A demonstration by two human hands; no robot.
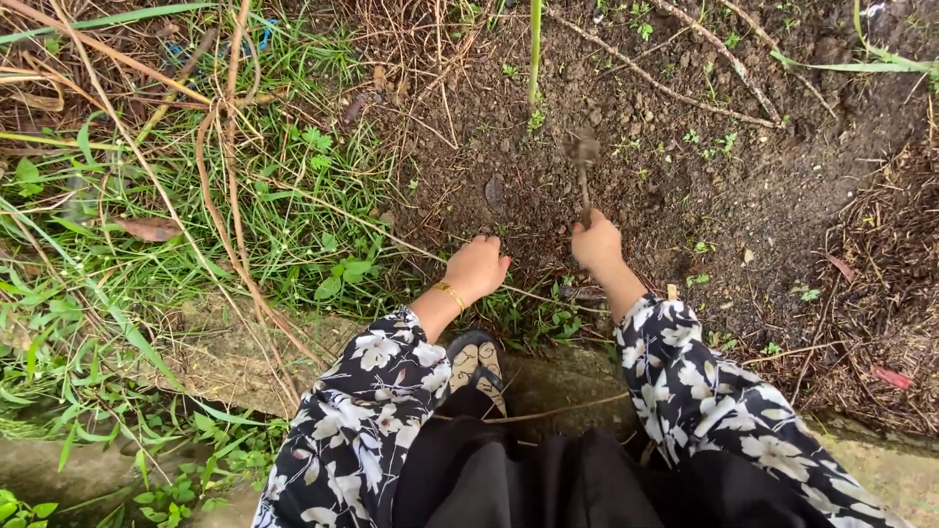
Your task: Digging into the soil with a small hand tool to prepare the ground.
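1 small digging tool (585, 166) pokes into the dark soil (685, 186). it looks thin, stiff and light, best held low on its handle. the right hand (595, 242) is clenched round it. the left hand (477, 266) rests loosely curled on the soil, holding nothing, near the grass (293, 196).

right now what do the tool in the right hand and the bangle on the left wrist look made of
Tool: thin stem and small head, dull brown-grey, likely soil-caked metal; blurred, so not certain. It is gripped in the right hand.
Bangle: shiny yellow band, probably gold-toned metal, beside the left hand.
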